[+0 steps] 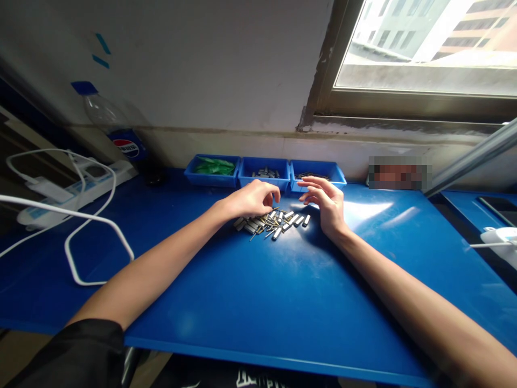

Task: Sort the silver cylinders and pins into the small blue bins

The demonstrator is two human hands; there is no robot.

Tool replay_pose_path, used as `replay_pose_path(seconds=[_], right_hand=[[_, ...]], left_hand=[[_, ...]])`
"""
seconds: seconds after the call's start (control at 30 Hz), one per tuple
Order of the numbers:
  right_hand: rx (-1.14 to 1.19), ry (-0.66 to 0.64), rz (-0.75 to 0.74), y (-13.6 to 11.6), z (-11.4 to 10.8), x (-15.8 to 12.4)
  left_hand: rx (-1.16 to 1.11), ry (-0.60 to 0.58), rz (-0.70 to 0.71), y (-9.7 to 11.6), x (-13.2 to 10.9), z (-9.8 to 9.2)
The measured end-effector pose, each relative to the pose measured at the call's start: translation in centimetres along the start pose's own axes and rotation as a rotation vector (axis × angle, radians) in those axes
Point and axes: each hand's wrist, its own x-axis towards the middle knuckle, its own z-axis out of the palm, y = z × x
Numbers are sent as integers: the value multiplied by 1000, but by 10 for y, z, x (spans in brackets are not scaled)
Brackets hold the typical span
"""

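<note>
A pile of small metal parts [271, 223], silver sleeves and thin brass-tipped pins, lies on the blue table [258, 302]. My left hand [252, 199] hovers over the pile's left side with fingers curled in a pinch; what is in them is too small to name. My right hand [325, 202] is just right of the pile, fingers spread and slightly bent, holding nothing that shows.
Three small blue bins stand at the back: one with green pieces [212, 169], one with silver parts [264, 173], one with dark thin parts [317, 175]. A plastic bottle [117, 126], a power strip [76, 188] and white cables [89, 226] lie left. A white device [501, 240] sits at the right edge.
</note>
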Motion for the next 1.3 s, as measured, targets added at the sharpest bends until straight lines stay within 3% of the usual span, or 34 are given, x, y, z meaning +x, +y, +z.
replay_pose_path(seconds=[0.23, 0.53, 0.93, 1.07, 1.3], right_hand=[[-5, -19, -2, 2, 0, 0], [15, -41, 20, 1, -1, 0], [16, -55, 35, 2, -1, 0], [5, -60, 36, 2, -1, 1], [-14, -247, 66, -8, 2, -5]], left_hand=[[-73, 88, -40, -2, 2, 9], [-208, 203, -127, 7, 2, -3], [-250, 160, -170, 6, 3, -8], [-327, 179, -126, 7, 1, -16], [-489, 307, -36, 10, 4, -11]])
